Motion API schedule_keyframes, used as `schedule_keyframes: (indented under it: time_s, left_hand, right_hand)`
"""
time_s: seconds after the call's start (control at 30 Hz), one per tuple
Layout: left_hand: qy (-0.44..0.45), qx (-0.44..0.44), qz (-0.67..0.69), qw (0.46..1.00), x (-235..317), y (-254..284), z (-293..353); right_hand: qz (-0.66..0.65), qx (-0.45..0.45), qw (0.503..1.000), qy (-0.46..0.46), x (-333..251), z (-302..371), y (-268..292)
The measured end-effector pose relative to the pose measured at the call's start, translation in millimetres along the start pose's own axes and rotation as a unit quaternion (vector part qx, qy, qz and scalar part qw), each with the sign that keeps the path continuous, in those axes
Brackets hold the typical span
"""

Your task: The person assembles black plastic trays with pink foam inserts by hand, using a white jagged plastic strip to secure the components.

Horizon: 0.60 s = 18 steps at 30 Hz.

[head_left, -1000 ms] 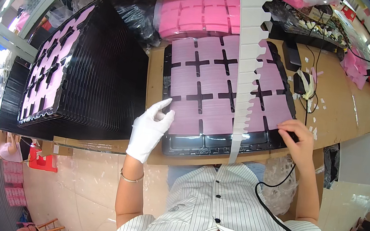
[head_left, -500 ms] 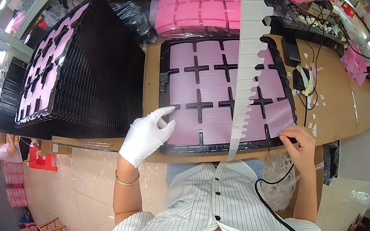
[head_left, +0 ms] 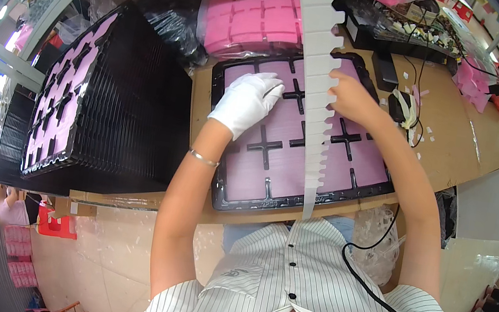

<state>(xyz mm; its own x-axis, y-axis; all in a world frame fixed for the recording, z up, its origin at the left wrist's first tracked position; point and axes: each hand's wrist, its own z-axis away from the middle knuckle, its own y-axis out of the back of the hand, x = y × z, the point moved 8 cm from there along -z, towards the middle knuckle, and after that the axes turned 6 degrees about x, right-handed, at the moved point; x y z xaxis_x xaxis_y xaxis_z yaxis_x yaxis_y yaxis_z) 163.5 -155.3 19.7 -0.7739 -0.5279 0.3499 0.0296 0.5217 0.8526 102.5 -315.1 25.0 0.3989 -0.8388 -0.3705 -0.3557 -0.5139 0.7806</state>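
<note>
A black plastic tray (head_left: 314, 198) lies before me, lined with a pale purple sheet (head_left: 249, 180) that is pierced by raised black cross-shaped dividers (head_left: 265, 147). My left hand (head_left: 248, 101), in a white glove, rests over the tray's far left part with its fingers stretched toward the middle and nothing visible in them. Bare, my right hand (head_left: 354, 99) is over the far right part, its fingers bent. A long white strip (head_left: 316, 95) with notched edges crosses the view in front of the tray, beside my right fingertips and partly hiding them; whether they hold anything is not visible.
At the left rises a tall stack of black trays (head_left: 135, 108) with a purple-lined one on top. Behind lie bagged pink sheets (head_left: 253, 13). On the right are a black box (head_left: 384, 70), cables and paper scraps on the cardboard-covered table (head_left: 456, 140). A person (head_left: 9, 206) sits far left.
Both hands have moved from the tray's near corners to its far half. The lifted near right corner of the purple sheet now lies flat. The white strip appears further left at its top.
</note>
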Motion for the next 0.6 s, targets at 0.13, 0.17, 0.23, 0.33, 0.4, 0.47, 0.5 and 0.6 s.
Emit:
schedule_keyframes:
  time_s: [0.13, 0.17, 0.23, 0.33, 0.4, 0.47, 0.5, 0.6]
  left_hand:
    - [0.079, -0.009, -0.014, 0.997, -32, 4, 11]
    - [0.083, -0.009, 0.009, 0.996, -41, 6, 19]
    - [0.061, 0.029, -0.043, 0.997, -56, 14, 33]
    - [0.005, 0.059, -0.095, 0.994, -52, 13, 40]
    - [-0.024, 0.061, -0.138, 0.988, -37, 20, 42]
    - [-0.035, 0.008, -0.127, 0.991, -28, 23, 50]
    - [-0.039, 0.013, -0.102, 0.994, -22, 30, 58]
    - [-0.028, -0.008, -0.018, 0.999, -18, 36, 79]
  right_hand:
    - [0.036, -0.064, 0.996, -0.049, 23, -1, -4]
    - [0.062, -0.056, 0.993, -0.080, 54, 8, -5]
    - [0.091, -0.047, 0.988, -0.113, 94, 21, 4]
    - [0.094, -0.023, 0.993, -0.067, 99, 34, 11]
    - [0.111, -0.039, 0.992, -0.054, 94, 37, 14]
    - [0.097, -0.061, 0.992, -0.060, 84, 45, 23]
    - [0.087, -0.078, 0.993, -0.034, 73, 53, 26]
    - [0.037, -0.080, 0.996, -0.011, 53, 72, 35]
